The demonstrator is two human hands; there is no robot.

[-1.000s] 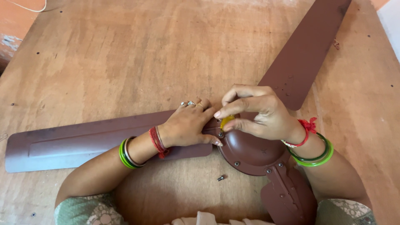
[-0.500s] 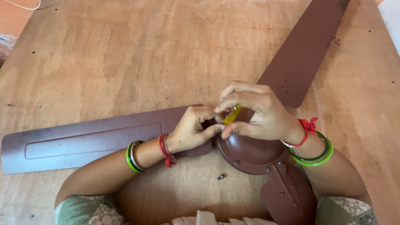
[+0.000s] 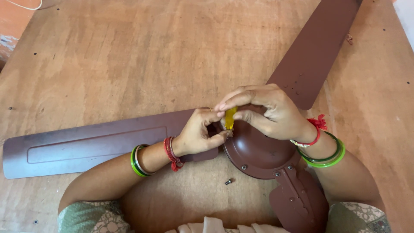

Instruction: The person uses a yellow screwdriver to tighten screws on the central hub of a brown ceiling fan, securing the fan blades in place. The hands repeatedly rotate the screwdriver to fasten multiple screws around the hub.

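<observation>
Two hands are seen meeting over a brown ceiling fan laid flat on a worn wooden table (image 3: 129,51). The right hand (image 3: 269,113) is curled, its fingertips pinched around a small yellow screwdriver handle (image 3: 230,118), which is held nearly upright where the left-side blade joins the hub. The left hand (image 3: 199,133) is closed loosely just beside it, thumb and forefinger pressed together at the tool's lower end; what they grip there cannot be told. The round fan hub (image 3: 258,151) is set directly below the right hand, with small screws visible along its near rim. One long blade (image 3: 95,144) is stretched out past the left wrist, another blade (image 3: 315,51) is angled away beyond the right hand, and a third blade (image 3: 299,203) is pointed back toward the person, under the right forearm. A loose screw (image 3: 227,182) is lying on the table between the two forearms, apart from the hub. Green bangles and red thread are worn on both wrists.

The table surface is scuffed plywood, reddish-brown, marked with pale patches and small dark holes. Beyond the left hand, at the far corner, an orange floor (image 3: 13,21) and a pale cord (image 3: 26,7) are glimpsed.
</observation>
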